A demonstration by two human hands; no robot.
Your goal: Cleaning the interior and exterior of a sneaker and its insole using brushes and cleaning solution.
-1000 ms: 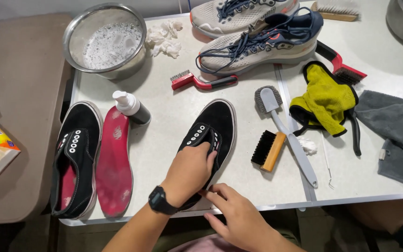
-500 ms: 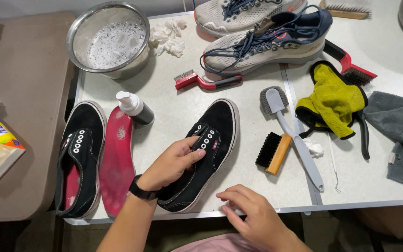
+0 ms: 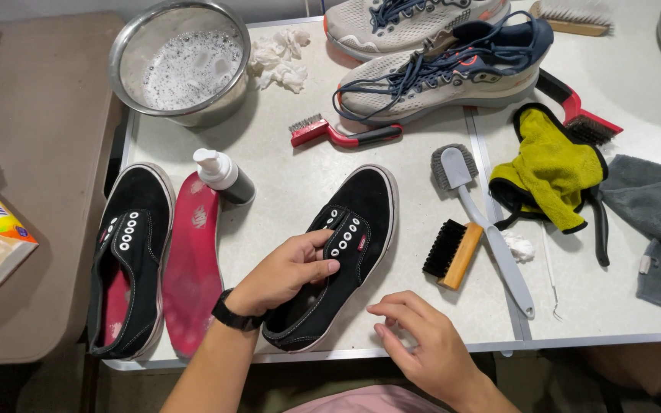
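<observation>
The left hand (image 3: pixel 288 268), a black watch on its wrist, is closing over the opening of a black slip-on shoe (image 3: pixel 342 252), its fingers curling in across the eyelet rows and gripping the upper. That shoe is lying on the white worktop (image 3: pixel 300 176), its toe pointing away from the hand and its heel sitting near the worktop's front edge, below the wrist. The right hand (image 3: pixel 418 344) is hovering just right of the shoe's heel, fingers loosely bent and holding nothing, its fingertips close to the sole's white edge without clearly touching it.

Left of the left hand, a red insole (image 3: pixel 191 268) is lying flat, and beyond it a second black shoe (image 3: pixel 128 260) is lying parallel, at the worktop's left edge. Just beyond the insole's far end, a small pump bottle (image 3: pixel 223 176) is lying tilted. Farther from the hand, a steel bowl of foamy water (image 3: pixel 181 61) is sitting at the back left.

Right of the right hand, a wooden brush with black bristles (image 3: pixel 449 252) is lying touching a grey long-handled brush (image 3: pixel 491 229). Farther right, a yellow cloth (image 3: pixel 552 164) and a grey towel (image 3: pixel 656 222) are lying. Beyond the held shoe, a red wire brush (image 3: pixel 342 134) is lying in front of a pair of grey running shoes (image 3: pixel 437 65).
</observation>
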